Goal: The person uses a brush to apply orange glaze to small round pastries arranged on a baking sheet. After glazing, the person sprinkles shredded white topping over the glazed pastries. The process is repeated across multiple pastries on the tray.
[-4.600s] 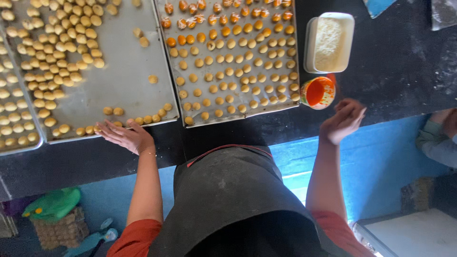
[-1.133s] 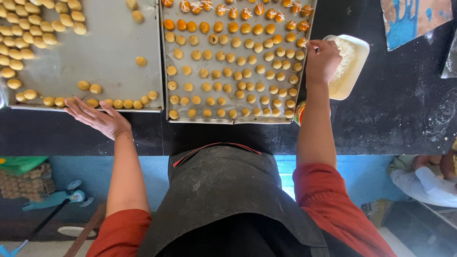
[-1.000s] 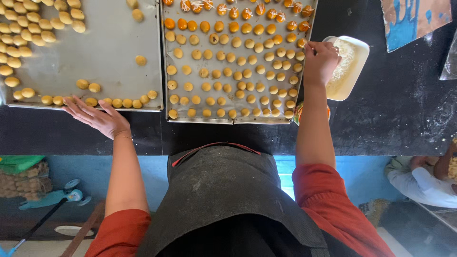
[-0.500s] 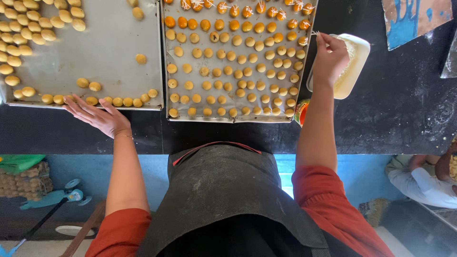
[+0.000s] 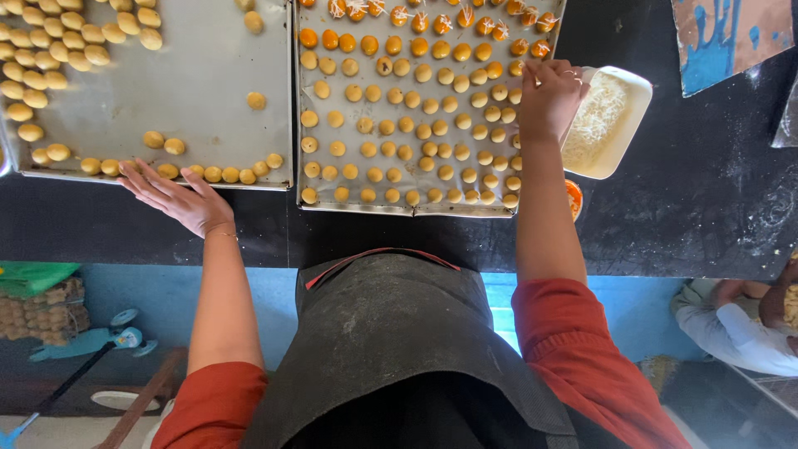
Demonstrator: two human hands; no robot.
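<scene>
The right hand (image 5: 544, 100) is pinching light, loose grated shreds over soft dough balls (image 5: 416, 125); the left hand (image 5: 179, 195) is lying flat and empty at the left tray (image 5: 199, 91).

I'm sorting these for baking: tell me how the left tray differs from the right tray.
The left tray is sparsely and unevenly filled, with dough balls clustered top-left and lined along the near rim; the right tray is packed in neat rows. The left tray's balls are all pale yellow; the right tray's far rows are darker orange, some with white shreds on top. The left hand touches the left tray; the right hand hovers over the right. Both are grey metal sheets.
</scene>
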